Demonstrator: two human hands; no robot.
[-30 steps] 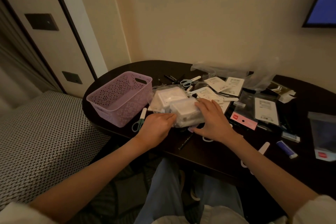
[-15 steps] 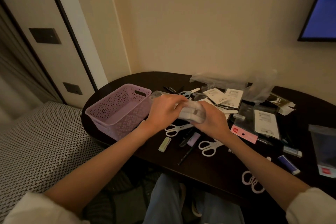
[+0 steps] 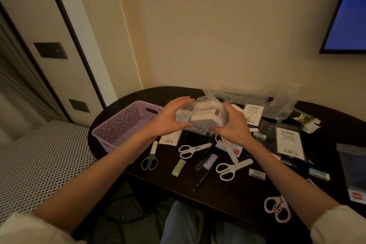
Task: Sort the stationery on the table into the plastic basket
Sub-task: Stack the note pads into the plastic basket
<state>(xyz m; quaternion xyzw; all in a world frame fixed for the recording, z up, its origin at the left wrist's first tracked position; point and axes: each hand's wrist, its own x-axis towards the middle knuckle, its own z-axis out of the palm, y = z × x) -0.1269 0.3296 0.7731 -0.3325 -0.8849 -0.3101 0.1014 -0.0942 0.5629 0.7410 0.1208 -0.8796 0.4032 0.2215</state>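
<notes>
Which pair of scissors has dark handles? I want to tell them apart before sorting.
The scissors with grey-green handles, lying just in front of the lilac basket with a white blade cover. The other pairs on the table have white or pale handles.

The left hand (image 3: 172,118) and right hand (image 3: 232,125) grip a clear packet (image 3: 202,118) — raised beside the lilac basket (image 3: 126,125).

Scissors: five (image 3: 150,159); basket: one (image 3: 122,125); green eraser: one (image 3: 178,167).
</notes>
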